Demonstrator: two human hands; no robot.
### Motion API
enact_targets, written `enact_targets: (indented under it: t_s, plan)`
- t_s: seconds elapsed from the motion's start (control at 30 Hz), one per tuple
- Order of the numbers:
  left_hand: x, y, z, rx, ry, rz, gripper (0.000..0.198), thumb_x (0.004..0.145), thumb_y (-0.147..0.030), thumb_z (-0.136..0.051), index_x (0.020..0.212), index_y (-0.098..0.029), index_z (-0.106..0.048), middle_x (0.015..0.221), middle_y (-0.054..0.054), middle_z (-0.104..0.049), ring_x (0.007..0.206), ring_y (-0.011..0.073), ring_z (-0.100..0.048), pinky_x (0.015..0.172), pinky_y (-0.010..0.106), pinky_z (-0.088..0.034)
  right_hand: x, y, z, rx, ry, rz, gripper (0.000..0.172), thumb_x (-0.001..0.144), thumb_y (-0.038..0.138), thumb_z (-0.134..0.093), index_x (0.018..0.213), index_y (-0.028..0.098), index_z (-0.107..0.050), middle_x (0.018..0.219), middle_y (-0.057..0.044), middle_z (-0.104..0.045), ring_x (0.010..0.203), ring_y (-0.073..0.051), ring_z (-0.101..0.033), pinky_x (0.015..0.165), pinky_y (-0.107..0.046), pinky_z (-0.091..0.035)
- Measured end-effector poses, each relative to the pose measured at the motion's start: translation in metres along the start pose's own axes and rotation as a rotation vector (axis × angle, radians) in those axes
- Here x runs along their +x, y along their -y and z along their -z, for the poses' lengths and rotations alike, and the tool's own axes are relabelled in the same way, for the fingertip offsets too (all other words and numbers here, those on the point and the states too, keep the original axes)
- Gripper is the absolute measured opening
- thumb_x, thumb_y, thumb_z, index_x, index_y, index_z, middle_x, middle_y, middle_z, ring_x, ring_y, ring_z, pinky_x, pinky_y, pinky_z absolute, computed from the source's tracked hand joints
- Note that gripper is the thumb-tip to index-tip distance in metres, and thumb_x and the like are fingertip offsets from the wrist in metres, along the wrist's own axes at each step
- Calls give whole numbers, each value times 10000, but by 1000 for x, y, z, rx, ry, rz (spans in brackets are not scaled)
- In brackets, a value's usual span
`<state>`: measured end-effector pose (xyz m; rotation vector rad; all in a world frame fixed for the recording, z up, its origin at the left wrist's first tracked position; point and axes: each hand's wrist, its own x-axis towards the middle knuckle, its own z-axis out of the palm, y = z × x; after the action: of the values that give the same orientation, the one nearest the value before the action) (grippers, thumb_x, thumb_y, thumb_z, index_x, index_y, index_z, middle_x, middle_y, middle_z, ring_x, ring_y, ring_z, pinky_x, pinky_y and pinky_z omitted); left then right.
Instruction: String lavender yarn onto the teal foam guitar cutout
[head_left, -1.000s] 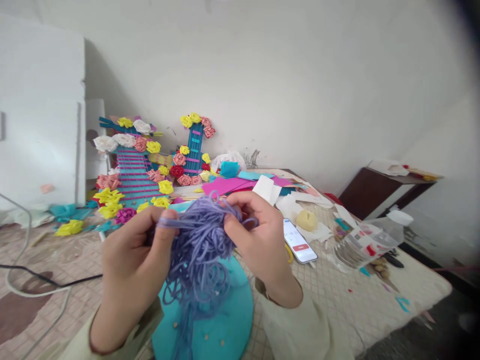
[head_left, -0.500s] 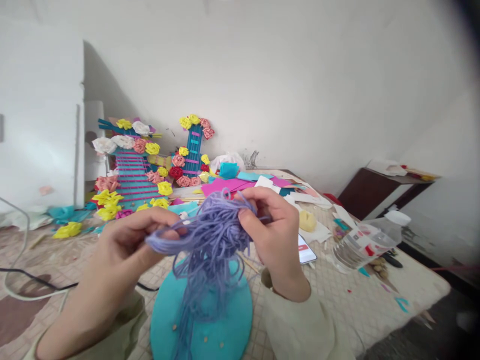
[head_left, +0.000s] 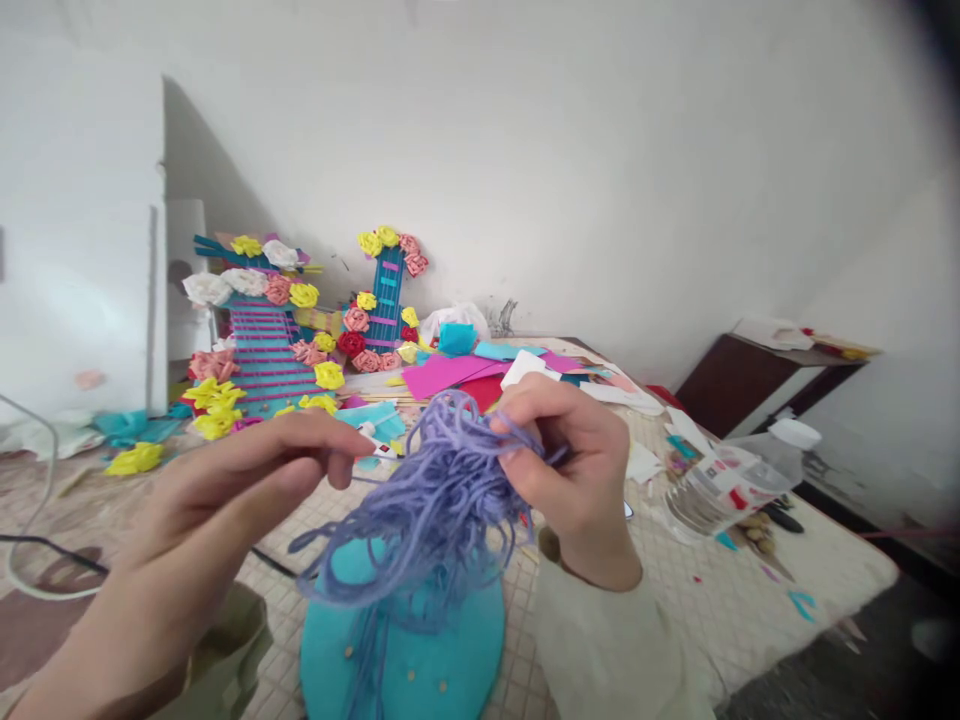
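A loose tangle of purple yarn (head_left: 450, 490) hangs in the air in front of me. My right hand (head_left: 574, 470) pinches its upper right side between thumb and fingers. To the left of the tangle, my left hand (head_left: 255, 510) has its fingers curled together; a thin strand runs from its fingertips to the yarn. Loops droop from the left side of the bundle, and some ends hang lower. Beneath it lies a turquoise round disc (head_left: 405, 665) with several small pale pegs or holes on it, partly covered by the yarn.
Flower-trimmed craft pieces (head_left: 274, 350) lean at the back left. Coloured paper sheets (head_left: 442, 375) lie behind the yarn. On the right are a clear plastic bottle (head_left: 735, 485) lying tilted and the table's edge. A black cable (head_left: 52, 550) runs across the left.
My left hand has let go of the thick loops, which now droop, and has drawn slightly left with a thin strand. My right hand has shifted slightly right with the yarn.
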<state>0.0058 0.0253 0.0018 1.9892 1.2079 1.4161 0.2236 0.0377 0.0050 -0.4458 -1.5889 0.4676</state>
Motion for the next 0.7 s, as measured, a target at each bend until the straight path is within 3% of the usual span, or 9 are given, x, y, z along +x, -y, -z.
enact_targets:
  t_s: [0.13,0.3,0.4,0.53,0.6,0.7]
  plan:
    - [-3,-7,-6,55,37,-55,78,754,-337,-589,813,-354,-638,746,-64,-652,636,90,-593,512,95,-459,-1,0,-1,-8,38,-5,290,615,-21,-496,793,180,-607,676,25,-531,556,-80,-394,491,-237,-311]
    - [-4,-2,-7,85,158,-121,103,795,-286,-532,824,-344,-611,757,-70,-649,673,84,-602,576,90,-463,-3,1,-6,-25,70,17,300,612,-29,-494,799,175,-608,709,25,-567,573,-78,-413,506,-233,-333]
    - [-7,3,-7,95,218,-93,181,849,-284,-417,836,-326,-593,808,-55,-630,704,88,-587,608,112,-455,-4,1,-10,-37,88,20,286,618,-27,-498,794,168,-612,694,28,-549,567,-68,-413,519,-223,-354]
    - [-11,4,-9,172,190,-31,187,847,-321,-410,922,-330,-581,978,-41,-618,890,115,-579,736,136,-452,-5,1,-13,-52,107,27,258,630,-18,-512,789,158,-614,674,25,-536,574,-68,-425,537,-219,-373]
    - [-11,2,-11,191,181,-53,168,817,-326,-464,949,-343,-565,915,-47,-627,810,109,-595,669,131,-471,-5,1,-13,-62,104,30,257,630,-18,-511,787,156,-616,671,25,-535,577,-68,-428,542,-218,-379]
    - [-7,-1,-13,212,152,-109,135,747,-305,-548,878,-329,-565,657,-61,-587,546,104,-542,465,153,-438,-5,2,-12,-76,91,34,265,622,-23,-507,785,155,-617,677,28,-531,571,-62,-424,549,-212,-385]
